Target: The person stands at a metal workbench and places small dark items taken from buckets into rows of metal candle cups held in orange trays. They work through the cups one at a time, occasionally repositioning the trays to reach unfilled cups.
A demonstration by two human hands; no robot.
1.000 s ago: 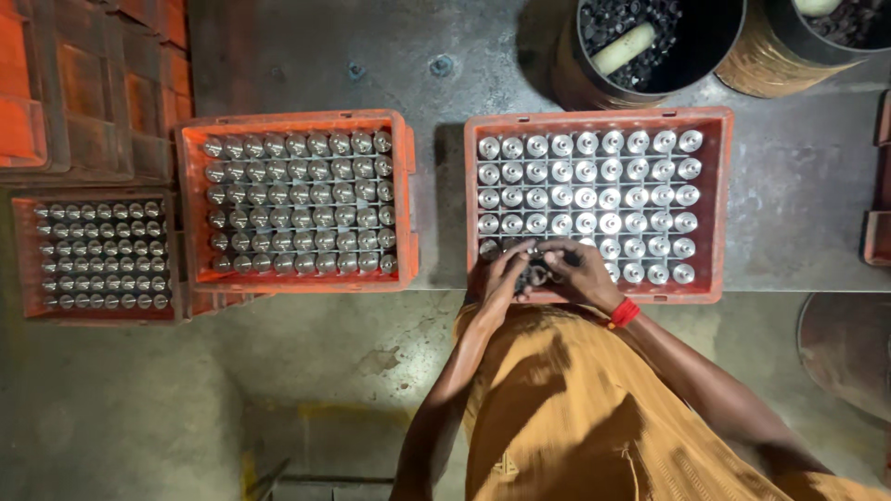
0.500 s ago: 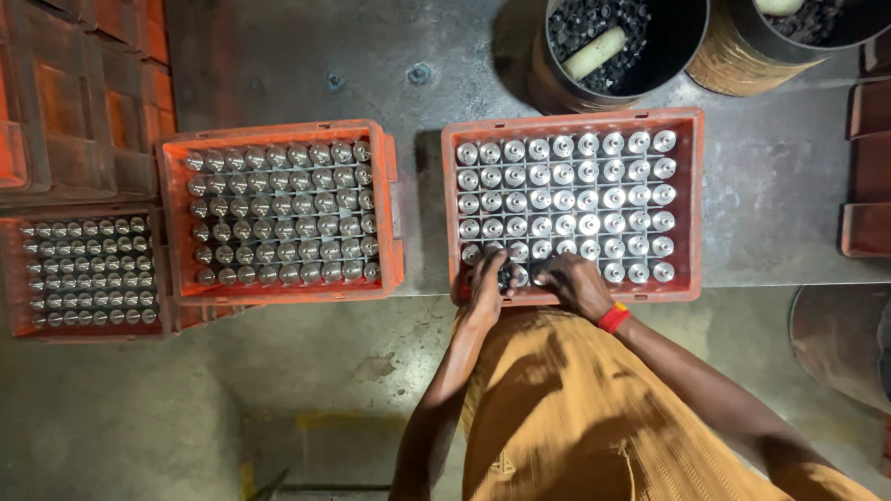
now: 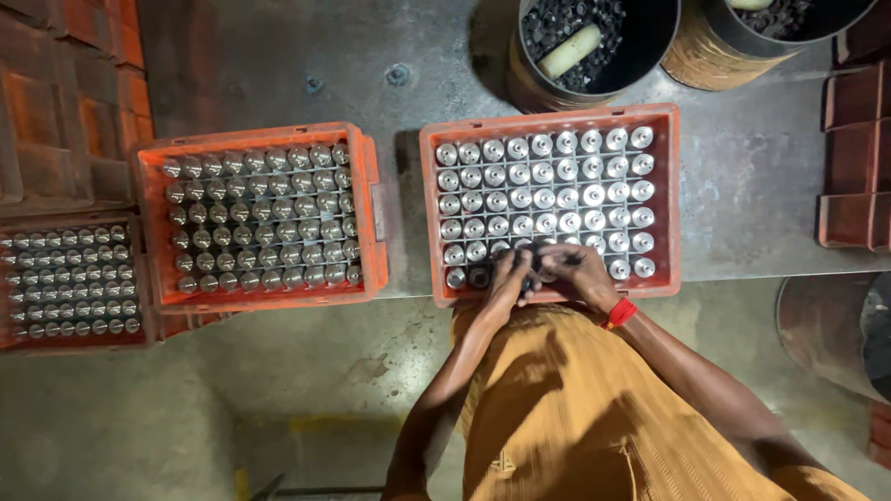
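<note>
An orange plastic crate on the metal table holds rows of shiny metal cylinders standing upright. My left hand and my right hand meet over the crate's near row, fingers curled around a small dark part between them. A dark-topped piece sits in the front row just left of my left hand. A red band circles my right wrist. The fingertips hide what they pinch.
A second orange crate of metal cylinders sits to the left, a third lower at far left. Two round bins, one with dark small parts and a pale cylinder, stand behind. Stacked orange crates are at right.
Both hands stay at the crate's near row, shifting slightly toward its middle. The head camera moved, so the crates appear shifted right and lower in view.
</note>
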